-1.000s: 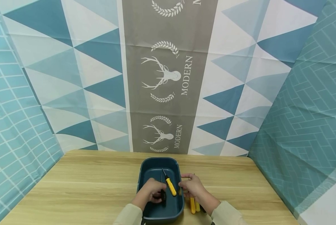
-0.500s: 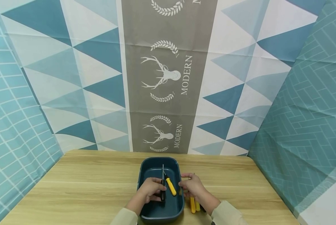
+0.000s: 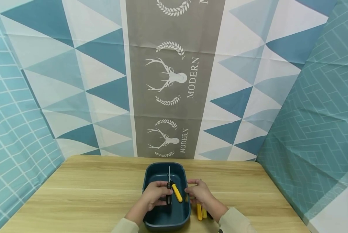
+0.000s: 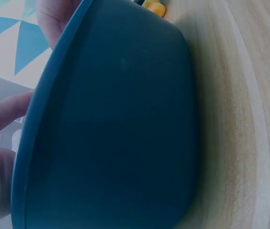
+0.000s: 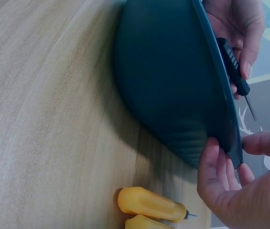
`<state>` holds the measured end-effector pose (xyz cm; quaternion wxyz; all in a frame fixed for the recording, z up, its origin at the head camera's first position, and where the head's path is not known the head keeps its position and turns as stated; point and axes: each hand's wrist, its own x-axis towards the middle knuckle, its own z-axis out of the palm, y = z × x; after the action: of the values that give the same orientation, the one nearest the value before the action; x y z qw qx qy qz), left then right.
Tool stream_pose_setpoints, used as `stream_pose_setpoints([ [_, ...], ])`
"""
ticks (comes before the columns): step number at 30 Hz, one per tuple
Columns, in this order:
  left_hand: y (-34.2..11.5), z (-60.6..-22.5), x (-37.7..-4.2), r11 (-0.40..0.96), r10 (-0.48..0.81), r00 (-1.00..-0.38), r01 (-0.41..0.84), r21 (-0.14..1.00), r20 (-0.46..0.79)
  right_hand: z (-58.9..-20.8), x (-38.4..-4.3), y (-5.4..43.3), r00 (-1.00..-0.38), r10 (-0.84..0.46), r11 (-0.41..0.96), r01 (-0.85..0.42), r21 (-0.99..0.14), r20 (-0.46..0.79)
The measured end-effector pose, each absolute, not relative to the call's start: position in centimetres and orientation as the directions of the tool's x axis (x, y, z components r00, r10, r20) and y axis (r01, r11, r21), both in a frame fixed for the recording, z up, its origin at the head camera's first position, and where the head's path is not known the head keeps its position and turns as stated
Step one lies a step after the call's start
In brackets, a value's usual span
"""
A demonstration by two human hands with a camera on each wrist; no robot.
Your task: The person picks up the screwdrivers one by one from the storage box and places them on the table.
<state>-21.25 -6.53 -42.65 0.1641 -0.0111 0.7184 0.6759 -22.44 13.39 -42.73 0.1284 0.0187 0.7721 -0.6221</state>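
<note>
My left hand (image 3: 157, 193) pinches a black-handled screwdriver (image 5: 233, 67) above the dark blue bin (image 3: 165, 221), its thin metal shaft pointing away from me. Inside the bin lies a yellow-handled screwdriver (image 3: 177, 193), partly overlapped by the black one in the head view. My right hand (image 3: 201, 192) grips the bin's right rim, thumb and fingers on either side of the wall, as the right wrist view shows. Beside the bin, under the right hand and forearm, lie yellow-handled screwdrivers (image 5: 149, 204) and a dark-handled tool (image 3: 210, 216), mostly hidden by the wrist.
The bin stands on a wood-grain table (image 3: 104, 191), near its front middle. Behind the table hangs a patterned cloth (image 3: 109, 97) with triangles and deer heads. Tiled-pattern sheets (image 3: 316, 139) close off both sides.
My left hand has raised the black-handled screwdriver, and its shaft now shows fully, pointing away. The left hand shifted slightly forward. My right hand stays on the rim.
</note>
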Motion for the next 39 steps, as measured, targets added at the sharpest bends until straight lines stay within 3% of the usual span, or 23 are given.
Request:
stream_pose_setpoints([
  [39,-9.4,-40.9,-20.4,0.026,0.211,-0.959,-0.19,0.981,-0.191,-42.8,-22.6,13.5,-0.961,-0.141,0.218,0.204,-0.954,-0.238],
])
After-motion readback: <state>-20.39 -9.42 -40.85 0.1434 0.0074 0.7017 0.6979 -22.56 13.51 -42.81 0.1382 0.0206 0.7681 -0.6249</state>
